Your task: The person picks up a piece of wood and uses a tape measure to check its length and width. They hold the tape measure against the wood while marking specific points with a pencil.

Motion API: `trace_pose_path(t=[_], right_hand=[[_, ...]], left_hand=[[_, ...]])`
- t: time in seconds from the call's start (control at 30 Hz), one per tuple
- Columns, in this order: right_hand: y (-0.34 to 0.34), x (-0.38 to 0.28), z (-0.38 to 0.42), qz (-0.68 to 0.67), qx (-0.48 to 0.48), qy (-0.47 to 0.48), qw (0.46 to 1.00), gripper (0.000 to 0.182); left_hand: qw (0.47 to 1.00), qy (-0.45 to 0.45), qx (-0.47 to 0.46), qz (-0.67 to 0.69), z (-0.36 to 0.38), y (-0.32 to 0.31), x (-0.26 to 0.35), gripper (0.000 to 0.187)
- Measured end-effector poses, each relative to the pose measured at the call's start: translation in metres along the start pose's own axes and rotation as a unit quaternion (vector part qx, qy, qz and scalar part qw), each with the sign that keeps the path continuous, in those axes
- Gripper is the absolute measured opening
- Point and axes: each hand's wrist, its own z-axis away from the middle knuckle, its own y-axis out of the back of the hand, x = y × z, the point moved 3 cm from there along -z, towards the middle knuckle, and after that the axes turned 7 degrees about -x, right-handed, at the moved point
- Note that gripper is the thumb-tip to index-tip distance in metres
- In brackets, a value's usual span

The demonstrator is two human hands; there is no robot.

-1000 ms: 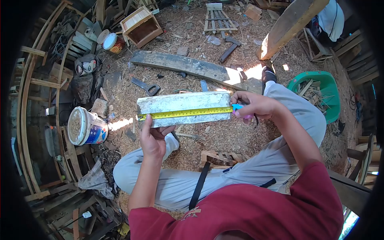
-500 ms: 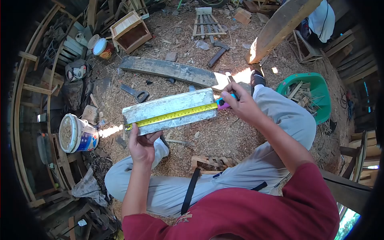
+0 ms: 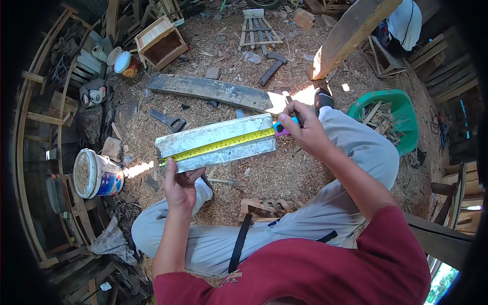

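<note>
A whitish, weathered board [image 3: 213, 134] lies across the middle of my view, held above the ground. My left hand [image 3: 180, 189] grips its near left end from below, the thumb pressed on top at the tape's end. Along the board's face runs the yellow blade of a tape measure [image 3: 218, 146], pulled straight from left to right. At the right end my right hand [image 3: 306, 127] has its fingers closed round the pink and blue tape case [image 3: 280, 130]. A slim stick-like piece [image 3: 287, 96] shows just above those fingers.
Beyond the board, a handsaw [image 3: 170, 121], a long beam [image 3: 213, 91] and a hammer [image 3: 273, 68] lie on the shavings. To the left stands a white bucket [image 3: 85, 173]; to the right, a green tub [image 3: 409, 119] of wood scraps. A leaning post [image 3: 345, 40] rises at upper right.
The view has shifted slightly, so the surroundings sit a little further left. Both hands, the board and the stretched tape keep nearly the same position.
</note>
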Motion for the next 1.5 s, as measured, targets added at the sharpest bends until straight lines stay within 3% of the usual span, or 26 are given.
trace_pose_path(t=[0.43, 0.63, 0.83, 0.93, 1.17, 1.4, 1.5], right_hand=[[0.008, -0.008, 0.001, 0.045, 0.016, 0.042, 0.998, 0.021], [-0.001, -0.014, 0.003, 0.032, -0.069, -0.025, 0.997, 0.028], [-0.002, -0.014, 0.006, 0.214, -0.128, 0.048, 0.967, 0.034], [-0.004, -0.005, 0.01, 0.179, -0.159, -0.061, 0.969, 0.033], [-0.01, -0.006, 0.009, 0.159, -0.154, -0.098, 0.97, 0.021], [-0.01, -0.01, 0.009, 0.199, -0.103, 0.023, 0.974, 0.019], [-0.01, -0.009, 0.01, 0.202, -0.123, -0.013, 0.972, 0.019]], left_hand=[[0.998, -0.045, -0.001, 0.032, 0.001, 0.001, 0.012, 0.051], [0.999, -0.034, -0.008, 0.011, 0.001, 0.008, 0.008, 0.052], [1.0, -0.013, 0.003, -0.017, 0.004, 0.006, 0.005, 0.05], [0.998, -0.05, -0.027, -0.042, 0.003, 0.003, 0.005, 0.044], [0.997, -0.022, -0.005, -0.073, 0.001, -0.001, 0.014, 0.045], [0.999, -0.02, 0.011, -0.046, -0.001, 0.004, 0.013, 0.043], [0.998, -0.027, 0.018, -0.055, 0.0, 0.002, 0.013, 0.044]])
